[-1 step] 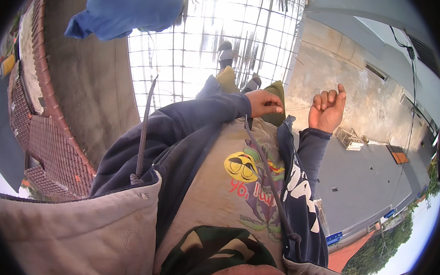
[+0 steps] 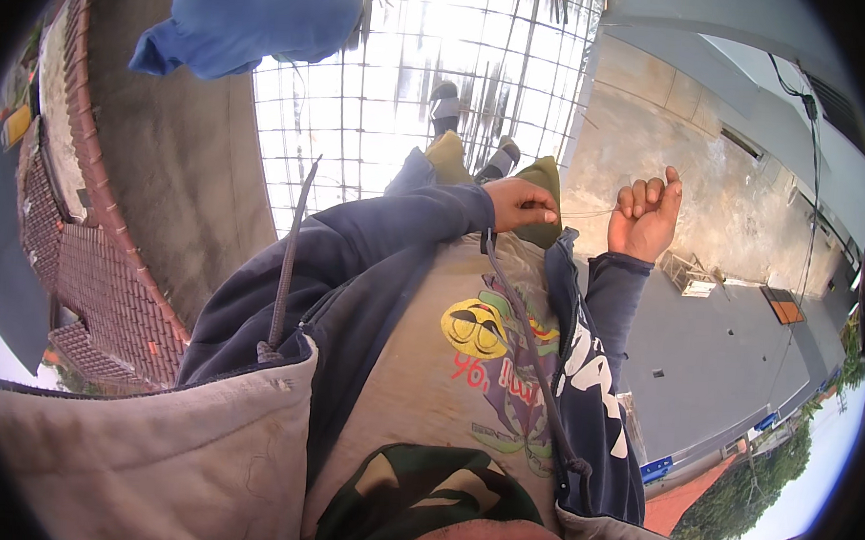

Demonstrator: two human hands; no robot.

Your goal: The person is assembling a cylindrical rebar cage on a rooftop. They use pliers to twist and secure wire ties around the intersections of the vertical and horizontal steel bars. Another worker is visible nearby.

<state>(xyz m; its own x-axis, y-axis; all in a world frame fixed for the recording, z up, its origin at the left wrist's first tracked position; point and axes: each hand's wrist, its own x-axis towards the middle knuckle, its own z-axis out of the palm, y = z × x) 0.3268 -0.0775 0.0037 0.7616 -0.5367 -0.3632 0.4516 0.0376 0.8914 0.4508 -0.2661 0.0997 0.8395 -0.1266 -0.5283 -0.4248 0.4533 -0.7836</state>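
Spanning the gap between the hands in the head view, a thin wire [image 2: 587, 214] hangs above the lap. The left hand [image 2: 524, 204] appears to pinch one end between thumb and finger; the right hand [image 2: 644, 218] has its fingers curled in, seemingly around the other. Holding the wire looks done; no visible stretch is fastened to the bar grid [image 2: 365, 66], so any joining would be left. Against the earlier frame, hands and wire barely differ; the upright drawstring [image 2: 289, 253] has swung slightly rightward.
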